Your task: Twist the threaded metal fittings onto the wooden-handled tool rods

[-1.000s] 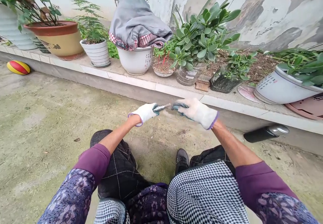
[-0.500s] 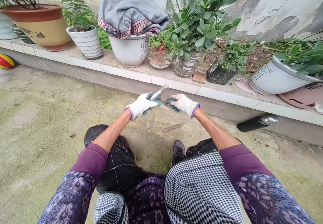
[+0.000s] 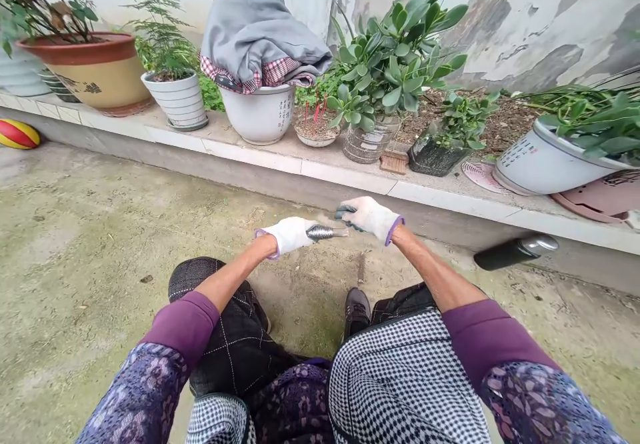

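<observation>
Mossy ground (image 3: 100,264) below white-tiled ledge (image 3: 270,158). Left white-gloved hand (image 3: 291,234), fingers clasped round silver ridged cylinder (image 3: 323,232) in front of ledge; looks mostly wrapped, pale tip (image 3: 341,233) bare. Right white-gloved hand (image 3: 370,219): fingers curled, can't tell if pinching anything.

**Bright, even daylight outdoors**

Soft, diffuse light, source out of view — shadows are faint. Highlights glint on the silvery coil (image 3: 321,233) at centre and the metal cap (image 3: 545,243) at three o'clock. Slight blur softens the right hand (image 3: 371,219); wide-angle distortion stretches the sleeves (image 3: 135,384) at four and eight.
</observation>
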A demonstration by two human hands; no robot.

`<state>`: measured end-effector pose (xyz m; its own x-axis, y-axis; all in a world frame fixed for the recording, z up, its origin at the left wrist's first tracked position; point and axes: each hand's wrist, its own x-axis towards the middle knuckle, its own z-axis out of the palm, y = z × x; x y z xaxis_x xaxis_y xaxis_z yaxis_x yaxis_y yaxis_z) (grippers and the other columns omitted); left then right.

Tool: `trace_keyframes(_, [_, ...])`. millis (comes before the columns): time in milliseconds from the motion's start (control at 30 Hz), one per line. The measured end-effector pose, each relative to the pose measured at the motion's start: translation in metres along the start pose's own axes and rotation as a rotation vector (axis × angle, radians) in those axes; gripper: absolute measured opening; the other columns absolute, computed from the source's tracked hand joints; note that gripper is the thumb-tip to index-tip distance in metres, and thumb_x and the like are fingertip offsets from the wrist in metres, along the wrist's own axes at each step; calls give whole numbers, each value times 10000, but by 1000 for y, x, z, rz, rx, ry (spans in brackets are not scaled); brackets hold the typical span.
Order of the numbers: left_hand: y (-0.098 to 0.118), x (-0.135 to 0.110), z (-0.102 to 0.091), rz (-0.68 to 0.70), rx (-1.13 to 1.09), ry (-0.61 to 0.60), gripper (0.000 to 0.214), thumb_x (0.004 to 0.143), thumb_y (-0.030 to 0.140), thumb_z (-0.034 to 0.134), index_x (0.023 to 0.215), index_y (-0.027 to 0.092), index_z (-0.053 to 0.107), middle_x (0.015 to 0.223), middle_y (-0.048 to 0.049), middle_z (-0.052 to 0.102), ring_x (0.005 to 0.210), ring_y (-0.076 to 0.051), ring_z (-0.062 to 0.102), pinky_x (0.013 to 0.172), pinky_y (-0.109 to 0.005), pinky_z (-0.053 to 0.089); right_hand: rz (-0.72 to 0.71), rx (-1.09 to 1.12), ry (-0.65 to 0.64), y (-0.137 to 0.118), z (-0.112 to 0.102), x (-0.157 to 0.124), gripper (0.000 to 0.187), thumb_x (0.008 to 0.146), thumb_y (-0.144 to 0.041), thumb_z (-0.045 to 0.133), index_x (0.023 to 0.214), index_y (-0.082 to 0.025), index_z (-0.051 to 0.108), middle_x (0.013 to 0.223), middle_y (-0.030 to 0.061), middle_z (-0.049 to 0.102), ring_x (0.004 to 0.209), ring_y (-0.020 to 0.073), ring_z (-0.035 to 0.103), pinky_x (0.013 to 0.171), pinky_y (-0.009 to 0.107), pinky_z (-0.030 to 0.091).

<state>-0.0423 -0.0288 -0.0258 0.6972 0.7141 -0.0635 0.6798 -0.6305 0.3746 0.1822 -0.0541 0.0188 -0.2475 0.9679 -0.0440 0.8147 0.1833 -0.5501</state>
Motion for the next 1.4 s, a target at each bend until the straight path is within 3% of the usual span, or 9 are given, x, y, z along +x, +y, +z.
trace_keyframes(100, [5,-4,-11,15,-283,111,306,809,323,623,1058,176,720,817,-18,685,674,-148,594,624,-224,462,58,155,-3,1,4,0,217,842,-162,488,941,-154,681,775,59,688,574,127,582,477,209,450])
trace_keyframes(233, [11,-7,-23,-103,-491,165,400,783,364,654,1115,147,710,705,-6,606,500,-96,459,435,-200,364,79,360,-34,-4,10,-1,170,841,-130,528,919,-136,679,762,62,700,583,125,613,445,187,482])
trace_keyframes(333, [15,-3,-25,-156,-639,229,419,762,331,672,1138,148,703,660,4,554,465,-80,412,393,-187,329,56,415,-31,-6,14,1,121,829,-116,578,885,-132,684,707,52,688,556,122,613,418,182,475])
trace_keyframes(467, [22,6,-29,-204,-867,371,384,755,295,667,1113,156,692,598,33,470,447,-73,366,382,-178,316,40,559,49,-7,15,7,65,847,-165,633,898,-131,656,659,21,664,518,110,604,424,190,482])
trace_keyframes(633, [26,13,-41,-272,-1044,512,327,770,276,639,1078,168,659,567,61,430,402,-57,296,378,-174,306,7,723,190,-4,11,10,138,902,-261,614,971,-142,607,655,2,644,508,100,591,444,192,499])
trace_keyframes(1100, [28,10,-38,-239,-1062,528,249,773,225,669,1012,162,642,587,51,451,434,-51,344,414,-177,318,28,642,132,2,21,5,125,827,-167,618,939,-113,634,692,30,672,542,95,611,437,155,487])
trace_keyframes(1267, [25,9,-42,-211,-1080,513,223,827,270,669,1024,175,622,589,60,442,455,-57,314,417,-200,293,-16,478,115,4,28,5,385,767,-131,649,1153,-122,643,871,52,715,629,95,601,504,165,517])
trace_keyframes(1400, [20,6,-52,-202,-1099,586,222,868,258,651,1074,192,602,594,64,443,492,-61,298,443,-202,295,-6,245,97,15,36,13,589,757,-169,667,1338,-152,569,1103,73,711,640,90,588,554,183,505])
